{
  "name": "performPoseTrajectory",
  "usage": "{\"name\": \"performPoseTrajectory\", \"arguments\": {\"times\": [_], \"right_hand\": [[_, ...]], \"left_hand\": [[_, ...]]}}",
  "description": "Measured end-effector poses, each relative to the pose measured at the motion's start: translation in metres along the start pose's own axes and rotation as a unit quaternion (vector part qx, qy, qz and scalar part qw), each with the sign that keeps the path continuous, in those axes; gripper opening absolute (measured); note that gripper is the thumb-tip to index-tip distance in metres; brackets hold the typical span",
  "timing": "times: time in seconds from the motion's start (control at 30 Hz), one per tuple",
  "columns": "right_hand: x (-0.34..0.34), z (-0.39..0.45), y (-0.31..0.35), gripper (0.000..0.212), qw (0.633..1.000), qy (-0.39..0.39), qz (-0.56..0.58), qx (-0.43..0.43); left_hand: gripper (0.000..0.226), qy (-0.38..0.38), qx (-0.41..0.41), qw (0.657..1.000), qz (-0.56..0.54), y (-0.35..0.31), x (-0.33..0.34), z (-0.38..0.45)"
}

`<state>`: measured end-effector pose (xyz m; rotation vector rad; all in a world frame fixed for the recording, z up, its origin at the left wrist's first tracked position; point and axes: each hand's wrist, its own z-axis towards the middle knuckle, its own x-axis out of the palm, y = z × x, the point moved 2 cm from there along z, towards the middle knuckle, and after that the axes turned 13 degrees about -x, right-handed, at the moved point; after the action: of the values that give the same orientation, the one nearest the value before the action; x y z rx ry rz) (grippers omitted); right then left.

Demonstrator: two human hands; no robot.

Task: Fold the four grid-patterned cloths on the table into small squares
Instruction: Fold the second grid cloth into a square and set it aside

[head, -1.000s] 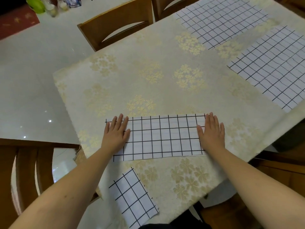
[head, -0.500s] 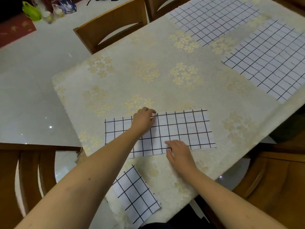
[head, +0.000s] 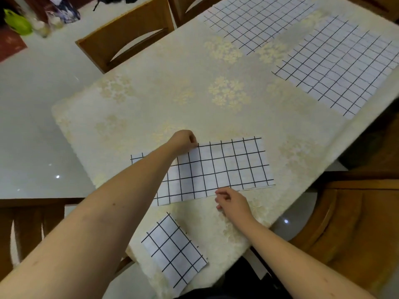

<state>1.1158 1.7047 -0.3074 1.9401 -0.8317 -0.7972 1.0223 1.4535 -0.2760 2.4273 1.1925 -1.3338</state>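
since a second ago both palms have come off the ends of the long folded cloth [head: 218,169] and moved to its middle. the left hand [head: 183,140] now reaches across to the far edge, fingers curled and pinching that edge; the right hand [head: 232,202] sits at the near edge, fingers bent and pinching it there. the strip itself lies flat where it was, crosswise near the front of the table [head: 151,100], the left forearm covering part of its left half. the small folded cloth [head: 173,250] rests at the near corner, just beside the strip but apart from it. two unfolded cloths wait well away at the far right: one [head: 254,20] by the back edge, one [head: 336,63] by the right edge. a wooden chair [head: 127,35] stands behind the table, another [head: 354,223] on the right, and a green bag [head: 18,23] lies on the floor far left.
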Motion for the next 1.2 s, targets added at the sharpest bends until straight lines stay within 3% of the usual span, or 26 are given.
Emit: {"name": "performPoseTrajectory", "arguments": {"times": [0.17, 0.3, 0.5, 0.6, 0.77, 0.9, 1.2], "right_hand": [[0.002, -0.009, -0.001, 0.019, 0.997, -0.026, 0.069, -0.002], [0.006, -0.016, 0.002, 0.045, 0.997, -0.028, 0.069, 0.006], [0.011, -0.02, 0.026, 0.075, 0.984, -0.026, 0.176, -0.008], [0.007, -0.021, 0.049, 0.066, 0.975, -0.037, 0.214, -0.047], [-0.02, -0.02, 0.089, 0.026, 0.973, -0.089, 0.158, -0.146], [-0.043, -0.014, 0.12, 0.018, 0.958, -0.147, 0.131, -0.209], [-0.067, -0.003, 0.155, 0.013, 0.935, -0.182, -0.035, -0.304]], "left_hand": [[0.016, 0.044, 0.051, 0.993, -0.092, 0.003, -0.017, -0.029], [0.015, 0.054, 0.089, 0.98, -0.168, 0.004, -0.035, -0.057], [0.013, 0.025, 0.105, 0.961, -0.255, 0.013, -0.059, -0.091], [0.013, -0.017, 0.108, 0.948, -0.3, 0.014, -0.071, -0.106], [0.014, -0.055, 0.101, 0.924, -0.366, 0.024, -0.089, -0.125], [0.021, -0.055, 0.121, 0.912, -0.388, 0.026, -0.103, -0.145], [0.017, -0.173, 0.15, 0.939, -0.258, 0.05, -0.117, -0.166]]}}
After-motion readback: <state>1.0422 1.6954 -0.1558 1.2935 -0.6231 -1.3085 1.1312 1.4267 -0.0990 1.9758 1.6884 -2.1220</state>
